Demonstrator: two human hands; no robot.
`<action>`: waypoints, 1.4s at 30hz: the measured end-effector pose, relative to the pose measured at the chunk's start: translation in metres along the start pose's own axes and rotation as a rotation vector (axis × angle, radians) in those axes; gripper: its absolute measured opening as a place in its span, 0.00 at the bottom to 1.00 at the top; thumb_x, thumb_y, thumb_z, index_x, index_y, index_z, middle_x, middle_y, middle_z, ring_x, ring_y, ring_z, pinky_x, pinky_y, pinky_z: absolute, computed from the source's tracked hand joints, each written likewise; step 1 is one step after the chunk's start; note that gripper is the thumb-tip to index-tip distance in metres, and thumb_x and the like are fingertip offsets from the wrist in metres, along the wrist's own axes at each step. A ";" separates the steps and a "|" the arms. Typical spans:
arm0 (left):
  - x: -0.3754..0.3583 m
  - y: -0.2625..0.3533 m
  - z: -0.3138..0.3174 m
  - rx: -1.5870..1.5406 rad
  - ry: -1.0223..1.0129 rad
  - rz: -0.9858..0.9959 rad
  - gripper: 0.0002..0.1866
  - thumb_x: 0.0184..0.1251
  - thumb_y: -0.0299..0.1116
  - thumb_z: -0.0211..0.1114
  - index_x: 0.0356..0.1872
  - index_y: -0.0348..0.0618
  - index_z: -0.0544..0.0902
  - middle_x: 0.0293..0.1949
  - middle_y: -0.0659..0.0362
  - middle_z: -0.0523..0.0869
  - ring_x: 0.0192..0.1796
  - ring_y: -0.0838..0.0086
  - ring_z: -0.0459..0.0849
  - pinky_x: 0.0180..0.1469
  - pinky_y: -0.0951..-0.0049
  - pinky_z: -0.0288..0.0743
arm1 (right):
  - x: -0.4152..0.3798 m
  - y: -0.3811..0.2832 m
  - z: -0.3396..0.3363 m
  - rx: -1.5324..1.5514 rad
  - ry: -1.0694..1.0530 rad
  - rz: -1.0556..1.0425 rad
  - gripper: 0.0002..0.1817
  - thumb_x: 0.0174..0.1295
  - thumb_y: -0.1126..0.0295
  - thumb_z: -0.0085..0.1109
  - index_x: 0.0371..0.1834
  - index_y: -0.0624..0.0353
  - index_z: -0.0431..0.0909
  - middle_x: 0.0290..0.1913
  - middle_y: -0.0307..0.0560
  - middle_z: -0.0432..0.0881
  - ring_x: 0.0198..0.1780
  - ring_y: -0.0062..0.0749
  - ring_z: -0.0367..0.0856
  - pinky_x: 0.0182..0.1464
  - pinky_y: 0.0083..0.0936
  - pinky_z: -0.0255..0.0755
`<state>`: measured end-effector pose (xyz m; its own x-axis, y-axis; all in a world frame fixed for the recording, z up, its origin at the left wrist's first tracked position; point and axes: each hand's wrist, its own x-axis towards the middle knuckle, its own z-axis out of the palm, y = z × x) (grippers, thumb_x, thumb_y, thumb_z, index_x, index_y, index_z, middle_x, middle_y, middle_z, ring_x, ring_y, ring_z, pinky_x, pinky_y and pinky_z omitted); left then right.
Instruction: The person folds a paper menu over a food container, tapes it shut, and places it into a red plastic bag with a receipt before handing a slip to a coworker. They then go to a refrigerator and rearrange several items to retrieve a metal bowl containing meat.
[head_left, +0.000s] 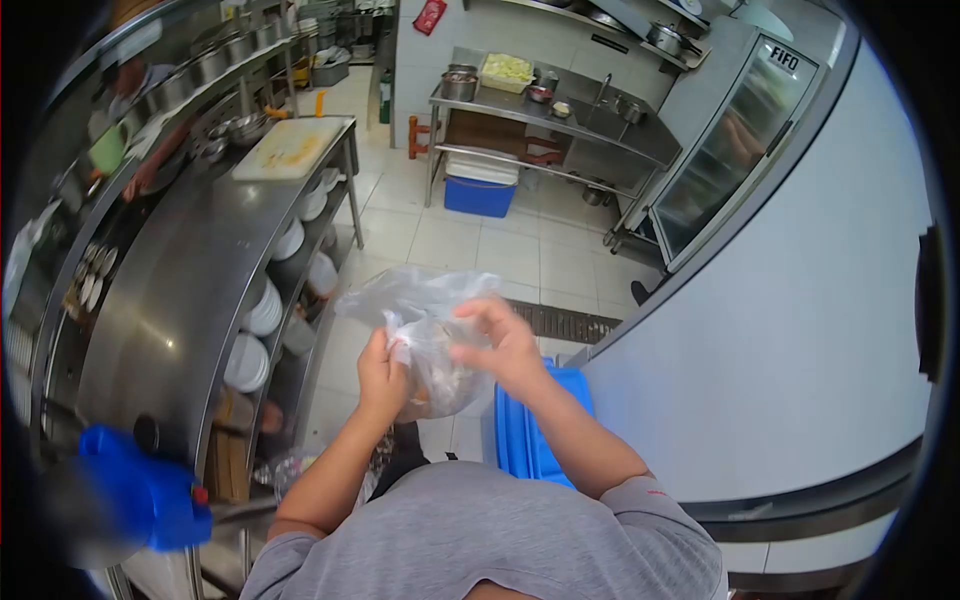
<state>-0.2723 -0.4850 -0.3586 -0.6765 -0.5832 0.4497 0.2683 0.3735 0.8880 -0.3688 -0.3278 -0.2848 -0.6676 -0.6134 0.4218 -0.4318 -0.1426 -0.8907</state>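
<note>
A clear plastic bag (430, 350) hangs in front of my body, with something pale and some orange-brown inside that I cannot make out. My left hand (383, 375) is closed on the gathered plastic at the bag's left side. On the other side, my right hand (500, 345) has its fingers apart and curved, close against the bag; it is slightly blurred. The bag's loose upper part spreads out above both hands.
A steel counter (170, 290) runs along my left, with a stained cutting board (295, 150) and stacked plates beneath. A blue lidded bin (515, 430) stands close on my right. Ahead are a steel sink table (560, 115), a blue cooler (480, 190) and a glass-door fridge (725, 150). Someone's arm reaches in beyond the counter.
</note>
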 end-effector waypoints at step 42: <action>0.467 -0.327 0.562 0.145 -1.612 -0.177 0.26 0.62 0.61 0.59 0.52 0.57 0.82 0.21 0.62 0.79 0.26 0.72 0.79 0.30 0.71 0.69 | 0.328 0.406 -0.388 0.052 1.131 0.710 0.04 0.61 0.74 0.61 0.36 0.61 0.77 0.32 0.38 0.81 0.34 0.20 0.77 0.37 0.19 0.71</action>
<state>-1.0613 -0.4741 -0.4929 -0.6917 0.6589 -0.2958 0.1131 0.5033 0.8567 -0.9988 -0.2855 -0.4424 -0.8796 0.4062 -0.2477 0.2231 -0.1076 -0.9688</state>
